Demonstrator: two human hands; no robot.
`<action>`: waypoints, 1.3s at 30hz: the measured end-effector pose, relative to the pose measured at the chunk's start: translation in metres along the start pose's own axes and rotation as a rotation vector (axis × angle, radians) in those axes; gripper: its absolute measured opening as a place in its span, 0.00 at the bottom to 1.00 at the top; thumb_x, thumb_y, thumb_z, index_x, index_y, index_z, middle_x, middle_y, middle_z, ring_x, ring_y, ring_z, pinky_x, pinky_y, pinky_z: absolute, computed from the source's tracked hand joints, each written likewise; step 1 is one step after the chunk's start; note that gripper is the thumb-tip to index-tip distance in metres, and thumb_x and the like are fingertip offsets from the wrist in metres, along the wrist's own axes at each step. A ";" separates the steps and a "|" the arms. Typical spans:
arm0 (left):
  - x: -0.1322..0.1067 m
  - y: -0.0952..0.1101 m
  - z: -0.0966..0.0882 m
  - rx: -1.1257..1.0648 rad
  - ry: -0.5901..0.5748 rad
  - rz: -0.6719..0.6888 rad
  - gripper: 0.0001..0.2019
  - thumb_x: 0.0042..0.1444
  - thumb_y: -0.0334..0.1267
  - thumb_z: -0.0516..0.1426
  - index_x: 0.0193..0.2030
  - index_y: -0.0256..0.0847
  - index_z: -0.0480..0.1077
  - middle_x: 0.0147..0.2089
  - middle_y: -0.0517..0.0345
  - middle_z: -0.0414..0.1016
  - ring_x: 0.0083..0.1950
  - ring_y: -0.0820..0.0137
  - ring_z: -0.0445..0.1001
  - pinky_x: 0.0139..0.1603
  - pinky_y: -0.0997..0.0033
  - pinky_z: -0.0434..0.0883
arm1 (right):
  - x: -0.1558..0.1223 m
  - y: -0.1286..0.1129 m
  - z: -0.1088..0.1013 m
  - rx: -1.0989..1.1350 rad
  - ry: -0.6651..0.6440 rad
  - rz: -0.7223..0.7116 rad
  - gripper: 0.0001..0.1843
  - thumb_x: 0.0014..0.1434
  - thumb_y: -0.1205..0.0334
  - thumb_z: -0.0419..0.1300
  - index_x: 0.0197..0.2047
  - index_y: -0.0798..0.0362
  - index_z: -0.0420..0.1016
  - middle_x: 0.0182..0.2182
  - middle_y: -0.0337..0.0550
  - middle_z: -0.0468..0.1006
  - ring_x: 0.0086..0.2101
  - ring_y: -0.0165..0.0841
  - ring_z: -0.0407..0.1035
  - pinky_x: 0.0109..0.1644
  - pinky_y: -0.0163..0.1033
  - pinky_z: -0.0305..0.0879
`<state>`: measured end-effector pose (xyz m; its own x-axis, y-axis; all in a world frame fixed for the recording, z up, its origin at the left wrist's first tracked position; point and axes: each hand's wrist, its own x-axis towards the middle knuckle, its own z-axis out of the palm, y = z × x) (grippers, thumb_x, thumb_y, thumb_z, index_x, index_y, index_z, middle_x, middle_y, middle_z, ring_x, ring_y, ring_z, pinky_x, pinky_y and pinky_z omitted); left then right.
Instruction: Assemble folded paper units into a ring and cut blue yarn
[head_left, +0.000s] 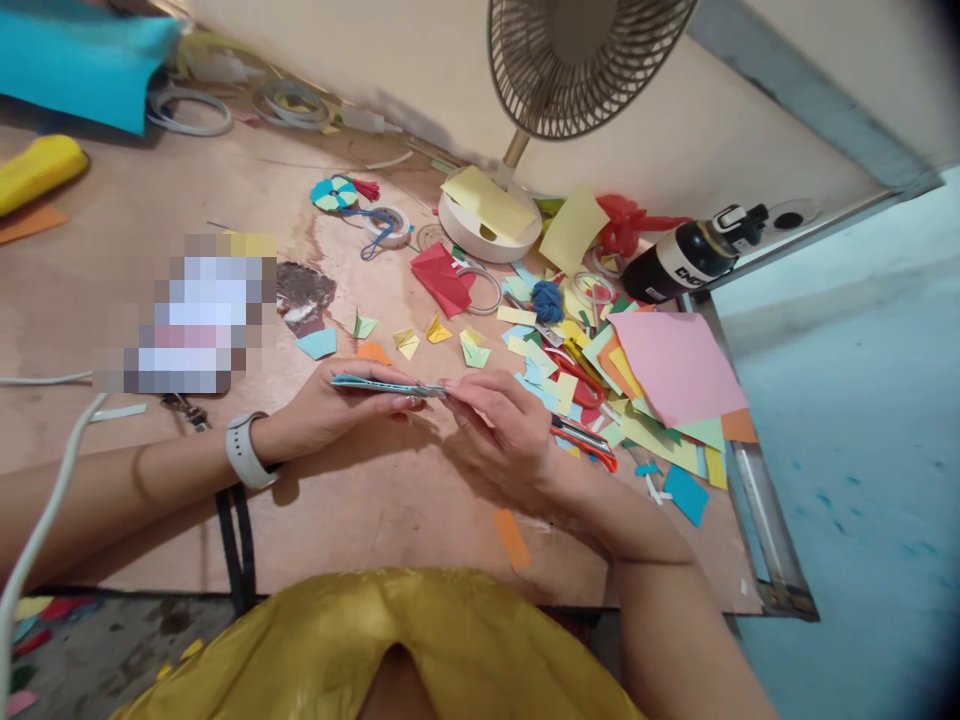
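Between my two hands, above the middle of the table, is a thin folded piece of blue paper point(367, 382), seen edge-on. My left hand point(352, 400) is closed around its left part, thumb below and fingers behind. The fingertips of my right hand point(499, 420) pinch its right end. Just beyond the hands lie small folded paper pieces: a green one point(364, 325), a yellow one point(407, 343), an orange-yellow one point(438, 329) and another green one point(474, 352). A light blue scrap point(317, 344) is close to my left hand.
A fan point(487, 215) stands at the back, with a black bottle point(679, 255) to its right. Paper scraps, red scissors point(581, 385), a box cutter point(585, 440) and pink paper point(679, 365) crowd the right side. A blurred-out object point(202, 320) and white cable point(56, 500) are left.
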<state>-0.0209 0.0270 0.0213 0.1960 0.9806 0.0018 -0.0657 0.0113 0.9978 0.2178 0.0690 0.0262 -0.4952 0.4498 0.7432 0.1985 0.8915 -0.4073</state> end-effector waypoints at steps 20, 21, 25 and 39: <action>0.000 -0.005 0.002 -0.003 0.033 0.004 0.08 0.57 0.42 0.72 0.43 0.46 0.87 0.42 0.54 0.89 0.40 0.66 0.87 0.43 0.74 0.83 | 0.006 0.005 -0.005 -0.284 -0.041 -0.492 0.12 0.67 0.73 0.61 0.51 0.53 0.79 0.44 0.48 0.84 0.42 0.34 0.78 0.45 0.42 0.79; 0.000 -0.004 0.002 0.002 0.041 0.004 0.08 0.57 0.42 0.72 0.43 0.45 0.87 0.42 0.54 0.89 0.40 0.67 0.87 0.43 0.74 0.83 | 0.004 0.005 -0.005 -0.264 -0.061 -0.476 0.13 0.67 0.73 0.62 0.52 0.51 0.79 0.45 0.47 0.84 0.43 0.34 0.78 0.46 0.42 0.79; -0.001 -0.001 0.001 0.039 0.032 0.002 0.09 0.57 0.44 0.72 0.42 0.44 0.87 0.41 0.53 0.89 0.39 0.66 0.86 0.43 0.72 0.83 | -0.002 0.004 -0.004 -0.149 -0.108 -0.251 0.19 0.68 0.72 0.62 0.60 0.47 0.76 0.47 0.47 0.84 0.44 0.36 0.80 0.47 0.45 0.80; -0.001 -0.002 0.002 0.007 0.011 0.004 0.07 0.59 0.43 0.71 0.43 0.47 0.87 0.41 0.54 0.89 0.38 0.68 0.86 0.43 0.73 0.83 | 0.003 0.004 0.001 0.034 -0.005 -0.017 0.12 0.69 0.69 0.63 0.54 0.50 0.79 0.40 0.45 0.85 0.38 0.32 0.79 0.41 0.37 0.79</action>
<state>-0.0194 0.0260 0.0198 0.1852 0.9827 0.0051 -0.0601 0.0062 0.9982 0.2165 0.0736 0.0268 -0.5029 0.4342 0.7473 0.1614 0.8966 -0.4124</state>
